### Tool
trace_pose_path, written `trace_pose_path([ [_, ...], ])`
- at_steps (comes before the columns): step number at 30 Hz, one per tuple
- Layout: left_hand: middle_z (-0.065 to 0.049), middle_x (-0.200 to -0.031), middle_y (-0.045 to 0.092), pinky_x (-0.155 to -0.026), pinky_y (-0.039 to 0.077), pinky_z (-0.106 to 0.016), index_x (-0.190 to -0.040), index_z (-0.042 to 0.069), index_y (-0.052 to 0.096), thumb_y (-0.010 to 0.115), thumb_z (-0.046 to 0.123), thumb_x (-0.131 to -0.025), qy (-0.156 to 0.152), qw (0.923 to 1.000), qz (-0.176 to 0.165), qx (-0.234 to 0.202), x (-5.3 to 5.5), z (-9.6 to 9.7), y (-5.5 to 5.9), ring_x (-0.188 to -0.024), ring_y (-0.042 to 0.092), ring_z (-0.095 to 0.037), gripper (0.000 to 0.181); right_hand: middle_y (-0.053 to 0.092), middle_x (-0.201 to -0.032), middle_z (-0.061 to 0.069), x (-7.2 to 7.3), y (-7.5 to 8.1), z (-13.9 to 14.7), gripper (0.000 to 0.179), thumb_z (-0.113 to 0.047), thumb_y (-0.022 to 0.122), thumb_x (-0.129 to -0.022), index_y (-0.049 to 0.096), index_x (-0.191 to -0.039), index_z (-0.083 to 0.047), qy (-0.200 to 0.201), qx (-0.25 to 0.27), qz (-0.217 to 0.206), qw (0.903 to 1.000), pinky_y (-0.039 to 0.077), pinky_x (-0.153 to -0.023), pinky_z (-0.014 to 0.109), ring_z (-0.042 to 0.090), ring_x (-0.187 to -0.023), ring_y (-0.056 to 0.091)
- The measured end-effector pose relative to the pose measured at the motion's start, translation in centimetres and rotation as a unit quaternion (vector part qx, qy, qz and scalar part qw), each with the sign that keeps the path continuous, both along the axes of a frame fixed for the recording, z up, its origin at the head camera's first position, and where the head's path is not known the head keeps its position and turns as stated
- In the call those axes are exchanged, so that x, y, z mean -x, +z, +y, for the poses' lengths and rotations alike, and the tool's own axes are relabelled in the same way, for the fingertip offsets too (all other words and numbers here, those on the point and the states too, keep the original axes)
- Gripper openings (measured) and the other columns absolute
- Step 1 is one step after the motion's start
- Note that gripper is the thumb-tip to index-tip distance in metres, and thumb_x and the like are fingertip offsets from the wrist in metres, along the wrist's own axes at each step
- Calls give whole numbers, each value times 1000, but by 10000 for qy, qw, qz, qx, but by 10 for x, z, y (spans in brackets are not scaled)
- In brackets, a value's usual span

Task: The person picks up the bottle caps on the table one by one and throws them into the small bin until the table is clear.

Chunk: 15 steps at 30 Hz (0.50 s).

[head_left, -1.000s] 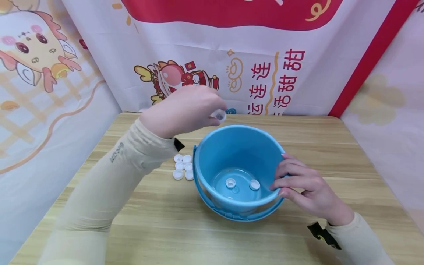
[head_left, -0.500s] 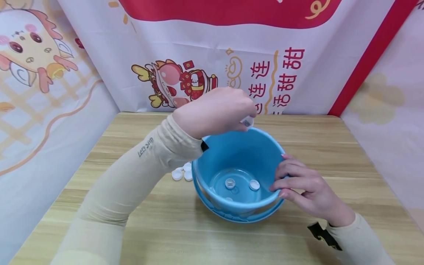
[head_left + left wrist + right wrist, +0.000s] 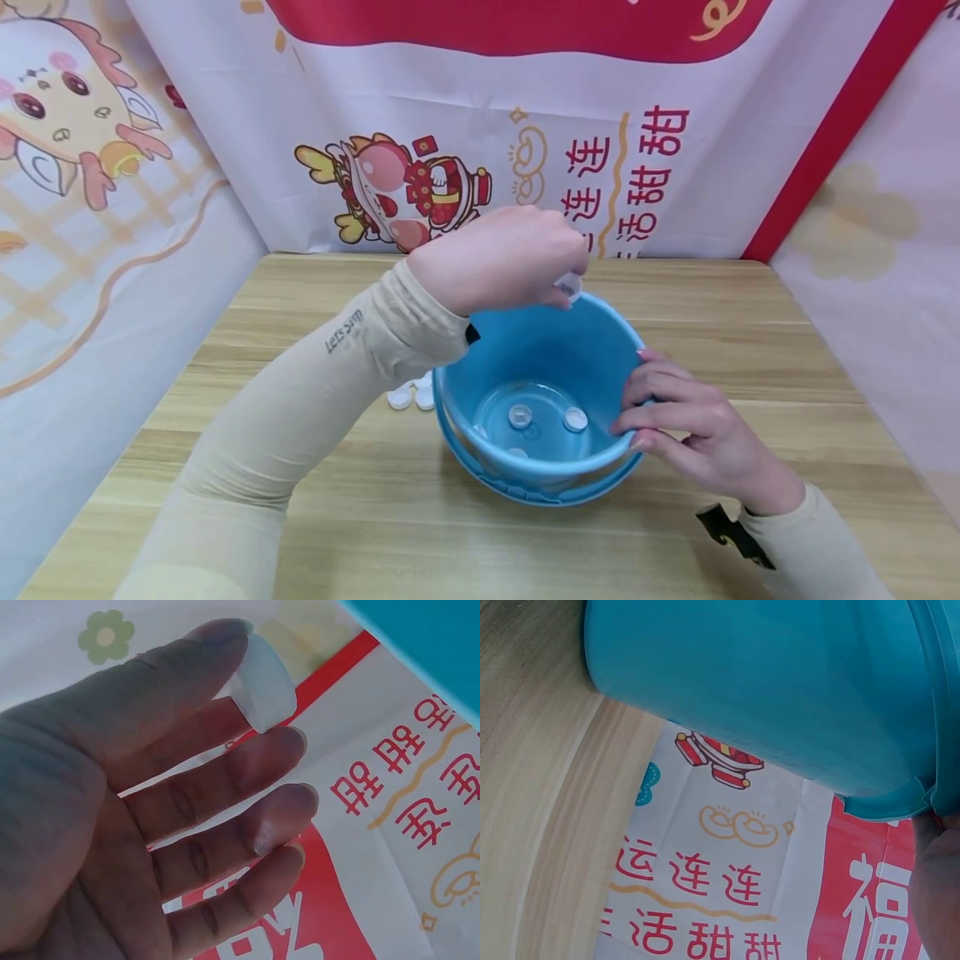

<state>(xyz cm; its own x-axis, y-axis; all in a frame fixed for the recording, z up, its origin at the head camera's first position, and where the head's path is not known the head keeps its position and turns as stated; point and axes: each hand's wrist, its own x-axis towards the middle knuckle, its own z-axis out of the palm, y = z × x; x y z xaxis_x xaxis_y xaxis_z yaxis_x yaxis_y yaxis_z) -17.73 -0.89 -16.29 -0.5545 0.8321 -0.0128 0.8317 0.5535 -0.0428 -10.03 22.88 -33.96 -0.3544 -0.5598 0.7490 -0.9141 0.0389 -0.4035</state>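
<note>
The left hand point(image 3: 506, 260) pinches one tilted white cap point(image 3: 572, 287) between thumb and forefinger — the open blue bucket point(image 3: 555, 350) lies below these fingertips, toward the right hand point(image 3: 686, 418) — while that other hand, farther from the cap, grips the bucket's rim point(image 3: 555, 465).

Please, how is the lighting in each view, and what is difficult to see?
Head view: bright, fairly even light, with a faint shadow near the blue bucket; left wrist view: dimmer, the left hand shaded, the white cap pale with little detail; right wrist view: also dim, the right hand dark and cut off by the edge.
</note>
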Motion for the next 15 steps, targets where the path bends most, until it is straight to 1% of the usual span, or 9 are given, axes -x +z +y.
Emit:
trace_pose_path([
  [4,1,-110,71,-87,55,-33,-120,19,72,75,41,-85,6,10000,-34,-21,1,0,0,-97,66,-15,41,64,-98,10,0,0,-1,16,-18,67,-95,74,-102,-5,1,13,28,10000,25,-116,42,23,-100,55],
  [7,1,-110,71,-87,55,-32,-120,19,72,75,41,-86,-35,10000,-76,0,1,0,0,-97,66,-15,41,64,-97,10,0,0,-1,16,-18,67,-95,74,-102,-5,2,23,66,10000,25,-116,42,23,-99,54],
  [11,0,-118,69,-88,54,-32,-125,18,69,74,45,-85,-45,9998,-171,78,1,2,0,-103,65,-15,49,64,-97,10,-1,1,-2,16,-17,67,-95,74,-102,-5,-1,24,98,9999,25,-116,42,23,-99,54],
  [15,0,-121,68,-89,54,-32,-128,18,68,72,51,-84,-50,9997,-195,107,-4,0,2,-107,64,-15,55,63,-97,10,-1,1,-2,16,-17,67,-95,74,-102,-4,9,35,115,9999,25,-116,42,22,-99,54],
])
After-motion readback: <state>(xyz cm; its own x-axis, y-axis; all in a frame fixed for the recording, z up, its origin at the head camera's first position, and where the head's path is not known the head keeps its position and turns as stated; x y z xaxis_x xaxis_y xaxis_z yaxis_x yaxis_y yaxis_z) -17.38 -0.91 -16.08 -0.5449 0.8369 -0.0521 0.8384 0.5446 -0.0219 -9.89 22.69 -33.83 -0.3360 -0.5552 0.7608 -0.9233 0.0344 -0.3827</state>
